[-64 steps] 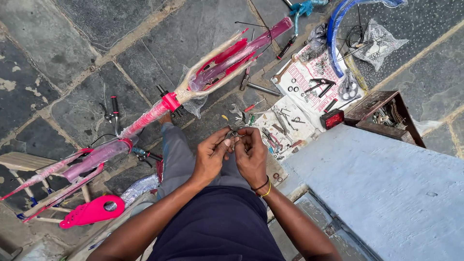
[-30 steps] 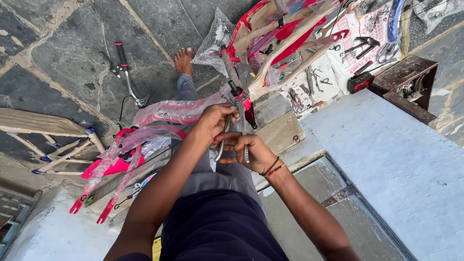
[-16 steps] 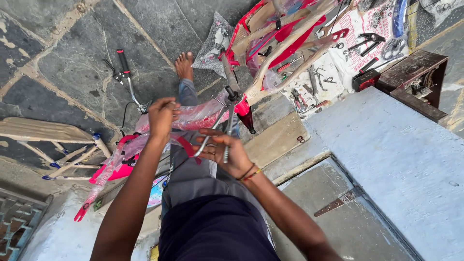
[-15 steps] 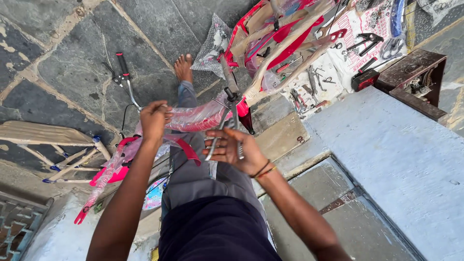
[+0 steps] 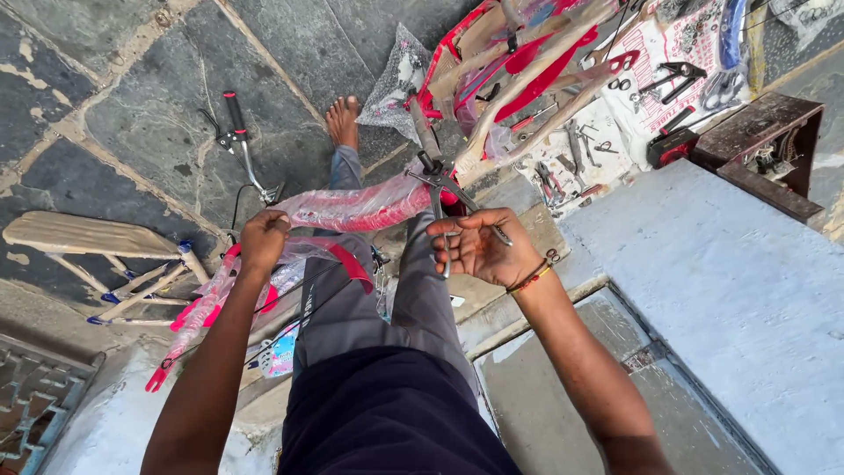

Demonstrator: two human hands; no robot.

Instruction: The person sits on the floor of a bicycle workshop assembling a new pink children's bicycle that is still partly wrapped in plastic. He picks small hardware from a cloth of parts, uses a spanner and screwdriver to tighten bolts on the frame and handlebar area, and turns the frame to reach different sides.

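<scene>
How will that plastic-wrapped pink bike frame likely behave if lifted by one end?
The pink frame is probably stiff: its tubes run straight under the wrap. The clear plastic looks loose and glossy, so the left hand gripping it may slip. Long and held near one end, it would likely swing or sag toward the far end.

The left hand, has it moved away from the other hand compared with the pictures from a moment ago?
Yes. The left hand has swung out to the person's left, away from the right hand holding the pliers, and now grips the plastic-wrapped pink frame.
</scene>
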